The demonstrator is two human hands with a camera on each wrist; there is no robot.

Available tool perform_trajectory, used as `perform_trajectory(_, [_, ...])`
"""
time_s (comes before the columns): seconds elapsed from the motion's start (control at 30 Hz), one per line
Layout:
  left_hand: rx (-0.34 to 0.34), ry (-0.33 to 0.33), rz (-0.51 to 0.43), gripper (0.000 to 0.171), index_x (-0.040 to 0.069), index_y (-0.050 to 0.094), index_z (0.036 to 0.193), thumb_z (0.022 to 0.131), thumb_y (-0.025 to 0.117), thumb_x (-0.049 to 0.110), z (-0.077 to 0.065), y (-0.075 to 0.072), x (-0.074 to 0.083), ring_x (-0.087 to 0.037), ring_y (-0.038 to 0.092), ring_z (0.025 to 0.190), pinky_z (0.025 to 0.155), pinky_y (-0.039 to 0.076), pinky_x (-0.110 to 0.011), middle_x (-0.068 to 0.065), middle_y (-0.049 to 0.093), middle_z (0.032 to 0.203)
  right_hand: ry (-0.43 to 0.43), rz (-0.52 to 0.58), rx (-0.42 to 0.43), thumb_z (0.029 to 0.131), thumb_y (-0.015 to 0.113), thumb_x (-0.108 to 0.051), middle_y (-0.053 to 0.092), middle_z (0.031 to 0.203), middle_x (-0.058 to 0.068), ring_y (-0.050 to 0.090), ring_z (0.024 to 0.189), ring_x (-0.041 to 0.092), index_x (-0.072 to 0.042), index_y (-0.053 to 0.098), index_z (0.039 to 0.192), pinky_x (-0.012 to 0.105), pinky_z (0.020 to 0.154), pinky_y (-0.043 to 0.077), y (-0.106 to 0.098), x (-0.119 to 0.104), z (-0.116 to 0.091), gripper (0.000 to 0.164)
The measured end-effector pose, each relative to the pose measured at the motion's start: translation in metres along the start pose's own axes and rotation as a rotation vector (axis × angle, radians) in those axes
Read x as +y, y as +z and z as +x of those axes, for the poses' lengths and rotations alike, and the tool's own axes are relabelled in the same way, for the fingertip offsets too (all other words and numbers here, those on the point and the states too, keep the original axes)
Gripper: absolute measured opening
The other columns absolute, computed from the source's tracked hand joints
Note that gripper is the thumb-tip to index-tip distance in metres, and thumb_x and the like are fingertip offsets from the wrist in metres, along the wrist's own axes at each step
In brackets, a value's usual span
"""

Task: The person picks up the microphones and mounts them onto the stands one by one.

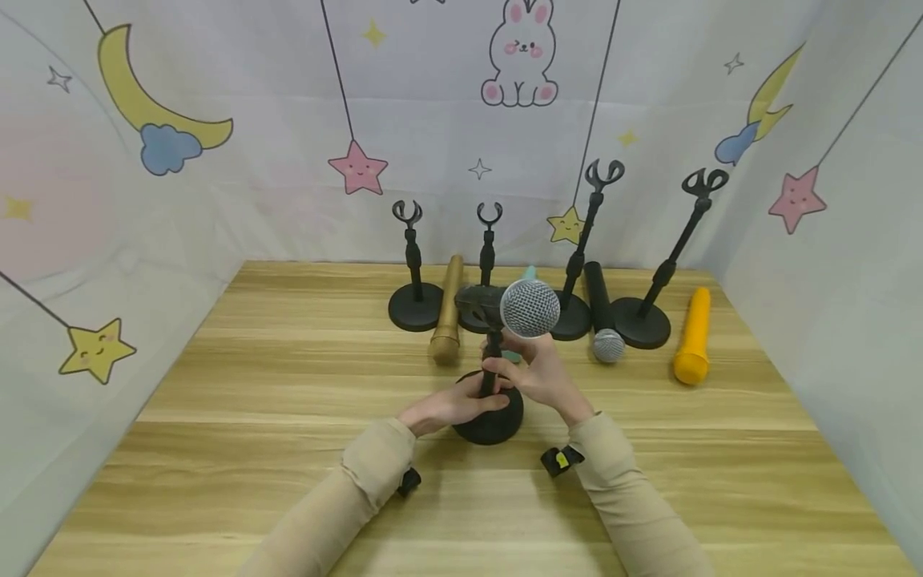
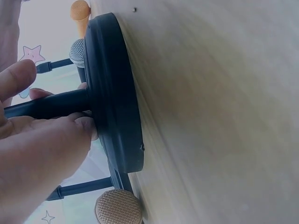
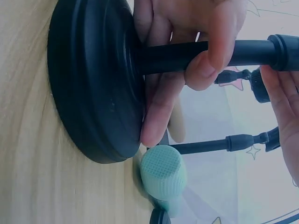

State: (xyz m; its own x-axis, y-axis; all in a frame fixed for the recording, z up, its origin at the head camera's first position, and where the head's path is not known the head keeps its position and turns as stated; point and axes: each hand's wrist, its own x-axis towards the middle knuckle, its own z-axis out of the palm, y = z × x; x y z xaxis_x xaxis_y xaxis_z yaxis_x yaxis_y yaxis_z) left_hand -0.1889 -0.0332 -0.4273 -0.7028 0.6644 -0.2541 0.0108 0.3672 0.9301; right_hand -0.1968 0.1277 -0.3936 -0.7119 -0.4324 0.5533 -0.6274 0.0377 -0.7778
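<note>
A black microphone stand (image 1: 489, 425) stands upright in front of me, its round base low over the table. At its top sits a black microphone with a silver mesh head (image 1: 530, 308), pointing to the right. My left hand (image 1: 457, 403) grips the lower pole just above the base, the thumb in front and fingers behind. Higher up, my right hand (image 1: 544, 373) pinches the pole near its collar (image 3: 284, 52). Part of the right hand is outside the right wrist view. Behind the stand lies a mint-green microphone (image 3: 163, 172), mostly hidden in the head view.
Along the back stand several black stands with empty clips, among them a left one (image 1: 416, 308) and a far-right one (image 1: 642, 322). Between them lie a gold microphone (image 1: 449, 312) and a black microphone (image 1: 602, 308). An orange microphone (image 1: 694, 336) lies at the right.
</note>
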Motion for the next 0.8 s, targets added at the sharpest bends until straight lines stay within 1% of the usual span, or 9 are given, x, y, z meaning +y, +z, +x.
perform_trajectory(0.07, [0.004, -0.004, -0.005, 0.036, 0.009, 0.045, 0.122, 0.093, 0.047, 0.028, -0.001, 0.000, 0.000, -0.020, 0.037, 0.128, 0.106, 0.029, -0.041, -0.004, 0.039, 0.138, 0.017, 0.016, -0.025, 0.078, 0.063, 0.003, 0.060, 0.093, 0.023, 0.062, 0.085, 0.010, 0.008, 0.057, 0.101, 0.031, 0.081, 0.051, -0.002, 0.005, 0.000, 0.024])
perform_trajectory(0.13, [0.008, -0.010, -0.008, 0.033, 0.009, 0.046, 0.118, 0.092, 0.048, 0.029, -0.001, 0.000, 0.000, -0.021, 0.034, 0.130, 0.107, 0.028, -0.041, -0.005, 0.038, 0.140, 0.014, 0.040, -0.061, 0.079, 0.063, 0.001, 0.061, 0.093, 0.023, 0.062, 0.085, 0.011, 0.008, 0.058, 0.099, 0.035, 0.080, 0.051, -0.004, 0.007, 0.000, 0.021])
perform_trajectory(0.3, [0.011, -0.004, -0.022, 0.019, 0.008, 0.044, 0.090, 0.093, 0.048, 0.027, 0.000, 0.001, 0.000, -0.023, 0.032, 0.132, 0.108, 0.025, -0.041, -0.008, 0.037, 0.141, 0.063, 0.134, -0.182, 0.082, 0.061, -0.003, 0.061, 0.095, 0.025, 0.063, 0.089, 0.016, 0.005, 0.058, 0.100, 0.039, 0.081, 0.050, -0.014, 0.010, 0.006, 0.019])
perform_trajectory(0.43, [0.011, -0.002, -0.026, 0.020, 0.007, 0.046, 0.092, 0.092, 0.048, 0.026, 0.000, 0.000, -0.001, -0.022, 0.032, 0.132, 0.109, 0.025, -0.041, -0.008, 0.038, 0.140, 0.162, 0.178, -0.235, 0.084, 0.060, -0.007, 0.061, 0.099, 0.022, 0.063, 0.092, 0.018, 0.002, 0.058, 0.104, 0.035, 0.084, 0.049, -0.017, 0.009, 0.007, 0.022])
perform_trajectory(0.47, [0.012, -0.004, -0.022, 0.021, 0.006, 0.048, 0.098, 0.092, 0.049, 0.027, 0.000, 0.000, -0.001, -0.021, 0.033, 0.131, 0.108, 0.026, -0.040, -0.008, 0.039, 0.139, 0.167, 0.175, -0.229, 0.084, 0.059, -0.006, 0.061, 0.100, 0.021, 0.063, 0.093, 0.019, 0.002, 0.058, 0.105, 0.034, 0.085, 0.049, -0.017, 0.008, 0.006, 0.023])
perform_trajectory(0.53, [0.016, -0.006, -0.011, 0.024, 0.006, 0.047, 0.101, 0.092, 0.049, 0.028, 0.000, 0.001, -0.001, -0.020, 0.040, 0.123, 0.103, 0.031, -0.038, -0.004, 0.046, 0.130, 0.147, 0.144, -0.203, 0.083, 0.060, -0.003, 0.061, 0.101, 0.020, 0.061, 0.096, 0.021, 0.003, 0.056, 0.108, 0.034, 0.088, 0.048, -0.014, 0.005, 0.003, 0.026])
perform_trajectory(0.67, [0.028, 0.001, 0.021, 0.025, 0.008, 0.043, 0.103, 0.091, 0.049, 0.030, -0.001, 0.001, 0.000, -0.015, 0.044, 0.103, 0.088, 0.036, -0.032, -0.003, 0.046, 0.109, 0.045, -0.005, -0.062, 0.075, 0.065, 0.005, 0.061, 0.096, 0.020, 0.062, 0.090, 0.023, 0.005, 0.056, 0.105, 0.036, 0.087, 0.048, -0.005, -0.008, -0.004, 0.031])
perform_trajectory(0.7, [0.029, 0.005, 0.025, 0.025, 0.008, 0.041, 0.100, 0.092, 0.049, 0.030, -0.001, 0.001, 0.000, -0.016, 0.043, 0.101, 0.086, 0.035, -0.032, -0.004, 0.045, 0.108, 0.023, -0.042, -0.028, 0.073, 0.067, 0.006, 0.062, 0.093, 0.020, 0.062, 0.087, 0.023, 0.005, 0.056, 0.102, 0.036, 0.085, 0.049, -0.003, -0.011, -0.005, 0.031])
perform_trajectory(0.8, [0.031, 0.005, 0.024, 0.023, 0.009, 0.042, 0.103, 0.092, 0.048, 0.028, -0.001, 0.002, -0.001, -0.015, 0.043, 0.107, 0.092, 0.036, -0.034, -0.003, 0.046, 0.117, -0.013, -0.112, 0.033, 0.070, 0.069, 0.008, 0.064, 0.082, 0.020, 0.064, 0.075, 0.025, 0.004, 0.058, 0.094, 0.036, 0.082, 0.050, 0.000, -0.018, -0.005, 0.026])
